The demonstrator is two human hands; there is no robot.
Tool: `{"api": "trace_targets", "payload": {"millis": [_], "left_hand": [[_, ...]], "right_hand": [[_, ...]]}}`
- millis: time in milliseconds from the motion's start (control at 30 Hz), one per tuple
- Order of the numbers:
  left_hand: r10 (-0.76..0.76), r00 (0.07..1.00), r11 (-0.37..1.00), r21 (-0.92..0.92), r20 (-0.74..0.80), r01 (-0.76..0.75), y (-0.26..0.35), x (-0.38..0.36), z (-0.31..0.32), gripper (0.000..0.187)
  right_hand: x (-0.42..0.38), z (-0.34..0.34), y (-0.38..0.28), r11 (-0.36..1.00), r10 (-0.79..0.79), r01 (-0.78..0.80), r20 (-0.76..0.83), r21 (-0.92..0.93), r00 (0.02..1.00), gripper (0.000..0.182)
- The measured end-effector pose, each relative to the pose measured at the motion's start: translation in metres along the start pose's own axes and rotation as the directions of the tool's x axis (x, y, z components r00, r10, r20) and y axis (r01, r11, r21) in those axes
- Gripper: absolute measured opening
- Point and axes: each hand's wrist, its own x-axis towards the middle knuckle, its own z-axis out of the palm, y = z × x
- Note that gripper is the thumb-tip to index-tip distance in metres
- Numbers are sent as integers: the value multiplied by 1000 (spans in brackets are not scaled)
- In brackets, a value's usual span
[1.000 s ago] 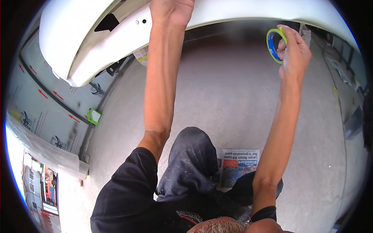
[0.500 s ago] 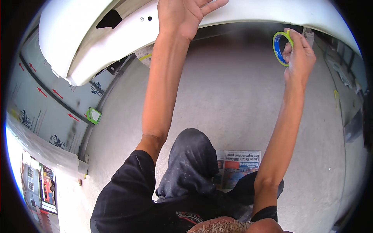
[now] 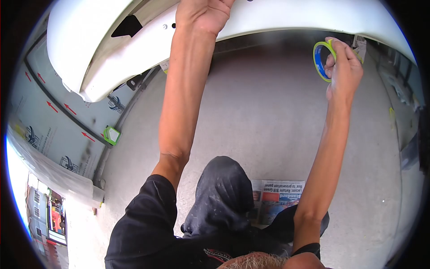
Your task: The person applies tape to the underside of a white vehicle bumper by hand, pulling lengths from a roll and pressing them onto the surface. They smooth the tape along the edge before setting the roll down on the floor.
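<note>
My right hand (image 3: 344, 67) is closed on a roll of yellow-green masking tape (image 3: 319, 60) with a blue inner core, just below the edge of a large white curved panel (image 3: 268, 18) that looks like a vehicle bumper. Fingers pass through and around the roll. At the top, my left hand (image 3: 201, 15) is raised against the panel, palm towards me. Most of its fingers are cut off by the frame's upper edge; the parts that show are stretched out, and I see nothing held in it.
A newspaper (image 3: 280, 199) lies on the concrete floor (image 3: 264, 116) by my knee. Grey printed boards (image 3: 58, 130) stand to the left, with a green container (image 3: 111, 135) beside them. Masking paper (image 3: 359, 47) hangs at the panel's right underside.
My left hand has moved up and slightly left, so more fingers leave the view. The roll stays in my right hand, slightly lower in view. The scene has shifted down a little.
</note>
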Motion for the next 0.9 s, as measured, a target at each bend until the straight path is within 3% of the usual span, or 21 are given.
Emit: {"api": "trace_targets", "payload": {"millis": [67,167,267,367,500,533,567,600,700,767,800,867,900], "left_hand": [[36,999,997,64,7,-36,-3,-7,2,38],[43,973,997,-77,229,-26,-3,-27,-4,55],[38,960,995,-99,276,-11,-4,-51,-4,66],[38,927,975,-216,373,47,3,-44,-5,67],[7,930,937,-327,368,122,9,-50,0,68],[8,936,968,-236,352,80,6,-50,-8,67],[118,951,991,26,286,-130,-1,-57,-9,67],[237,937,904,294,256,-309,-13,-68,-6,68],[355,913,648,651,201,-395,-17,-72,-21,55],[335,911,418,829,239,-371,-30,-88,-20,45],[300,910,381,838,288,-391,-33,-94,-18,36],[187,921,324,863,343,-387,-37,-103,-6,42],[130,918,314,863,374,-396,-38,-104,-5,43]], "right_hand": [[-1,-1,3,1000,-14,14,5,10,1000,20],[0,-2,3,999,-20,20,-3,36,1000,20],[1,-1,4,998,-19,19,-10,66,1000,21],[3,-1,11,994,-20,22,-13,111,1000,22],[3,1,17,991,-9,11,-20,133,1000,20],[4,2,22,990,-23,24,-7,141,1000,21],[5,1,26,988,-36,35,3,149,999,21],[6,-2,28,994,-33,22,103,110,994,21],[3,-7,18,1000,-25,28,396,-2,918,22],[-7,-3,7,995,-16,69,583,-68,812,25],[-13,1,0,996,-17,69,638,-58,770,26],[-27,15,-15,997,-22,72,738,-36,674,31],[-34,22,-21,996,-35,84,733,-31,679,33]]}}
